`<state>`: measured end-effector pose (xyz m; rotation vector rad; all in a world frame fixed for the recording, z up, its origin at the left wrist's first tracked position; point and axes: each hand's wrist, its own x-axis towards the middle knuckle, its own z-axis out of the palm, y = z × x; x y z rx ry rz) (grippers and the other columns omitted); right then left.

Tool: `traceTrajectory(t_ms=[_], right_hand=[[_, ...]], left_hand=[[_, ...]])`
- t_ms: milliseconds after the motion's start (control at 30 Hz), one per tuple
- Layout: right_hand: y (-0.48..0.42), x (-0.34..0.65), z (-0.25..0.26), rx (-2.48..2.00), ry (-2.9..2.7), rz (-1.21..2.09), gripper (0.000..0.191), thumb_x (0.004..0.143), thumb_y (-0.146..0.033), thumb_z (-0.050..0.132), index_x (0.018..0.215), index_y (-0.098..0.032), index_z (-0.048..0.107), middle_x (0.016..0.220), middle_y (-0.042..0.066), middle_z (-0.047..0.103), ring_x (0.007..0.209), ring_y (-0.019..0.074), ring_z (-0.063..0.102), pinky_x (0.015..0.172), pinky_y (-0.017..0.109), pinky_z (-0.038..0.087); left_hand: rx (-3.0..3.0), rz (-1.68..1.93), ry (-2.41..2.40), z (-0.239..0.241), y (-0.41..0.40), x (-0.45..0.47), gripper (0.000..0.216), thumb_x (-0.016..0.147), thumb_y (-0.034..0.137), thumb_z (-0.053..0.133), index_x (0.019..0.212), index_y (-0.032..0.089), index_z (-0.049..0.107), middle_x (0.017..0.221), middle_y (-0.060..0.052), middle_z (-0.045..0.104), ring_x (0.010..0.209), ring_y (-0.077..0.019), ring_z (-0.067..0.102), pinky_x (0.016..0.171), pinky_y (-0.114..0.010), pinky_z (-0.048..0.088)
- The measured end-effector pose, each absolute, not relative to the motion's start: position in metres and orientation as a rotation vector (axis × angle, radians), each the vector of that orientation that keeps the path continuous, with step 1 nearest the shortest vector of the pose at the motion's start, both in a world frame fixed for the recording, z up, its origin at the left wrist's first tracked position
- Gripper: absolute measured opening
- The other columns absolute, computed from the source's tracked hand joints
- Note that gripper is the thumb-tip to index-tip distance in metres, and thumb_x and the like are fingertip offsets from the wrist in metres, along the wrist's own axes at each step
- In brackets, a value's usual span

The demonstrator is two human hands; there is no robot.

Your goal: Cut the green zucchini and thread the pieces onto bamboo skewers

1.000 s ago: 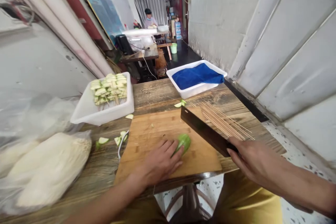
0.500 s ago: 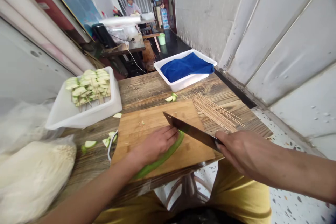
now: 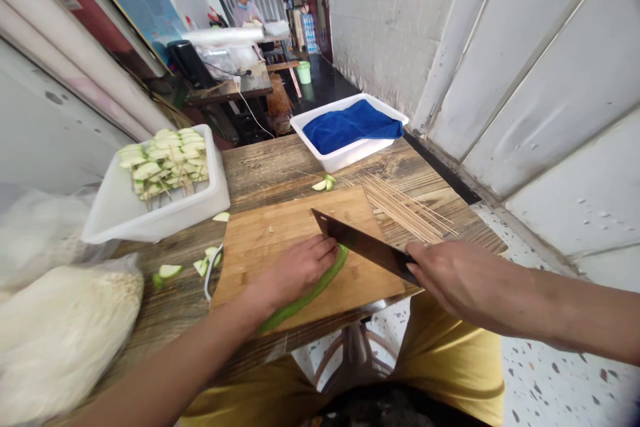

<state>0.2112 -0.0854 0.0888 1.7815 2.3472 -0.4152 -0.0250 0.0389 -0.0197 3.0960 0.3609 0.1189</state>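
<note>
A long green vegetable (image 3: 311, 293), perhaps a squash or cucumber, lies slantwise on the wooden cutting board (image 3: 250, 233). My left hand (image 3: 300, 270) is closed over its upper side, fingers bent near the far end. In my right hand (image 3: 445, 273) is the handle of a wide-bladed kitchen knife (image 3: 363, 245). The blade points to the upper left, at the vegetable's far end close to my left fingertips. Whether the edge touches the vegetable I cannot tell.
At the left, a white tub (image 3: 155, 227) holds skewered pale-green slices (image 3: 173, 160). Thin wooden skewers (image 3: 405, 207) lie right of the board. Behind, a white tray (image 3: 345, 157) holds a blue cloth (image 3: 350, 127). A plastic bag (image 3: 65, 340) sits front left; a person (image 3: 245, 7) sits far back.
The whole view has shifted slightly to the left. The knife blade sits a little closer to the vegetable's end; both hands keep nearly the same pose.
</note>
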Motion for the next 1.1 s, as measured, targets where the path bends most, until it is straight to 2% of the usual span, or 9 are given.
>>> traceTrajectory(t_ms=[200, 400, 500, 600, 767, 933, 1100], right_hand=[[-0.081, 0.213, 0.084, 1.769, 2.405, -0.438, 0.016, 0.085, -0.014, 0.038, 0.075, -0.014, 0.050, 0.049, -0.001, 0.049, 0.037, 0.0078, 0.034, 0.038, 0.022, 0.022], [-0.074, 0.209, 0.074, 1.728, 2.327, -0.584, 0.017, 0.087, -0.012, 0.038, 0.076, -0.012, 0.051, 0.059, 0.004, 0.058, 0.045, 0.0096, 0.048, 0.043, 0.020, 0.030], [-0.075, 0.208, 0.072, 1.750, 2.289, -0.575, 0.017, 0.087, -0.012, 0.039, 0.076, -0.012, 0.051, 0.061, 0.005, 0.059, 0.047, 0.0105, 0.050, 0.045, 0.021, 0.031], [-0.080, 0.209, 0.069, 1.779, 2.357, -0.506, 0.018, 0.087, -0.013, 0.038, 0.074, -0.013, 0.050, 0.059, 0.004, 0.057, 0.046, 0.0104, 0.048, 0.044, 0.022, 0.029], [-0.085, 0.211, 0.076, 1.804, 2.419, -0.387, 0.016, 0.086, -0.014, 0.037, 0.076, -0.014, 0.049, 0.047, -0.002, 0.047, 0.036, 0.0085, 0.035, 0.039, 0.023, 0.021], [-0.087, 0.207, 0.087, 1.791, 2.354, -0.388, 0.012, 0.085, -0.016, 0.040, 0.077, -0.015, 0.049, 0.047, -0.002, 0.047, 0.036, 0.0086, 0.034, 0.039, 0.023, 0.017], [-0.088, 0.202, 0.089, 1.791, 2.356, -0.385, 0.011, 0.085, -0.015, 0.041, 0.077, -0.014, 0.049, 0.048, 0.000, 0.049, 0.037, 0.0090, 0.037, 0.040, 0.023, 0.017]], left_hand=[[3.124, 0.222, 0.377, -0.024, 0.037, -0.026, 0.034, 0.088, 0.015, 0.032, 0.115, 0.010, 0.051, 0.115, -0.015, 0.055, 0.105, -0.0225, 0.050, 0.086, -0.035, 0.044], [3.171, 0.309, 0.303, -0.023, 0.037, -0.025, 0.031, 0.087, 0.013, 0.033, 0.109, 0.009, 0.055, 0.111, -0.016, 0.056, 0.100, -0.0233, 0.051, 0.080, -0.036, 0.047], [3.175, 0.347, 0.340, -0.021, 0.036, -0.024, 0.029, 0.087, 0.013, 0.033, 0.105, 0.009, 0.057, 0.105, -0.014, 0.058, 0.093, -0.0219, 0.053, 0.076, -0.035, 0.048], [3.175, 0.376, 0.366, -0.021, 0.035, -0.025, 0.029, 0.089, 0.015, 0.033, 0.105, 0.011, 0.057, 0.100, -0.012, 0.060, 0.090, -0.0209, 0.054, 0.075, -0.034, 0.048], [3.181, 0.416, 0.322, -0.024, 0.035, -0.028, 0.031, 0.090, 0.015, 0.030, 0.106, 0.011, 0.056, 0.099, -0.012, 0.061, 0.091, -0.0205, 0.055, 0.076, -0.034, 0.048], [3.161, 0.388, 0.363, -0.030, 0.033, -0.030, 0.036, 0.091, 0.018, 0.024, 0.107, 0.011, 0.055, 0.104, -0.013, 0.060, 0.098, -0.0220, 0.054, 0.078, -0.038, 0.048], [3.132, 0.461, 0.403, -0.037, 0.034, -0.032, 0.033, 0.091, 0.018, 0.029, 0.106, 0.012, 0.057, 0.107, -0.013, 0.060, 0.102, -0.0214, 0.053, 0.083, -0.038, 0.047]])
